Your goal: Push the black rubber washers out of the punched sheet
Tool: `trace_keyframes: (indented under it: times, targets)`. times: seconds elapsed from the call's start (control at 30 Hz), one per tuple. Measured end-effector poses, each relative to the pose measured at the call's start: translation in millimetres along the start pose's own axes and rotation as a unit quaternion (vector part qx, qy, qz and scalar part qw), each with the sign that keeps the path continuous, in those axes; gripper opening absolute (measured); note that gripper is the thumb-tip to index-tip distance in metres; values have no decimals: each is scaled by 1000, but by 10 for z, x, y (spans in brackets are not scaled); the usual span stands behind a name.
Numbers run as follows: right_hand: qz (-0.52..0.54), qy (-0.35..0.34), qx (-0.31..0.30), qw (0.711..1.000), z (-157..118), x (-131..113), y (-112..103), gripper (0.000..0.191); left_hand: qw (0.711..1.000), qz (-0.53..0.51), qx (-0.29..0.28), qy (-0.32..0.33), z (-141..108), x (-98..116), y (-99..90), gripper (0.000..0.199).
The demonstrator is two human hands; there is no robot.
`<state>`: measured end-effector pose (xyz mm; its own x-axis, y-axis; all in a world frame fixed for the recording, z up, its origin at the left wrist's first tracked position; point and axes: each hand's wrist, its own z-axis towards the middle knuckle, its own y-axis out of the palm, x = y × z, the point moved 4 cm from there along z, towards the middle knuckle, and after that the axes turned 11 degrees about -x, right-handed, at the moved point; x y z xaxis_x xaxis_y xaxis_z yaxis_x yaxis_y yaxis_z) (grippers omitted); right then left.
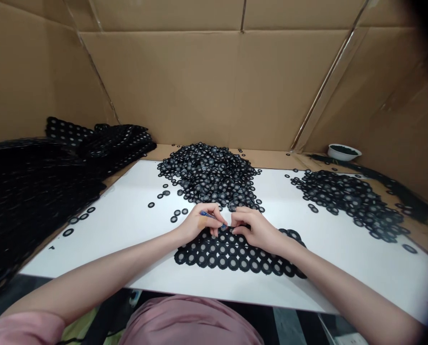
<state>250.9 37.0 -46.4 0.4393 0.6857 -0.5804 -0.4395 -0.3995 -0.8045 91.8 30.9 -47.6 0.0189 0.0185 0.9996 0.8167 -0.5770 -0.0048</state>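
Note:
My left hand (197, 223) is closed around a slim blue pen-like tool (207, 214), its tip pointing toward my other hand. Facing it, my right hand (257, 229) has its fingers pinched together near the far edge of a panel of joined black rings (223, 261). What those fingers pinch is too small and covered to make out. The panel lies flat in rows, with pale centres showing in its rings, and both hands hide part of its far side. Just beyond my fingertips begins a large heap of loose black rings (210, 172).
A second ring heap (346, 196) spreads at the right of the white board (145, 273). Behind it stands a white bowl (344, 152) with dark contents. Black ring-patterned material (117, 139) and a dark stringy mass (30, 191) fill the left. Cardboard walls (199, 86) enclose the table.

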Motion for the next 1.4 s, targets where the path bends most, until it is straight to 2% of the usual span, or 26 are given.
trace_keyframes:
  times: [0.17,0.4,0.7,0.9,1.4]
  targets:
    - [6,6,-4,1000,3,-17,-19,22,1000,6,11,11,-17,19,-17,10]
    - [9,13,-8,1000,-7,-20,-31,21,999,-14,29,37,-44,15,-46,29]
    - [8,0,-3,1000,-8,-20,-30,20,996,13,58,72,-79,52,-85,20]
    - [3,-3,-1,1000,-9,-17,-27,20,995,44,71,63,-85,49,-97,17]
    - [5,12,-5,1000,-5,-16,-29,21,997,48,44,47,-69,7,-90,19]
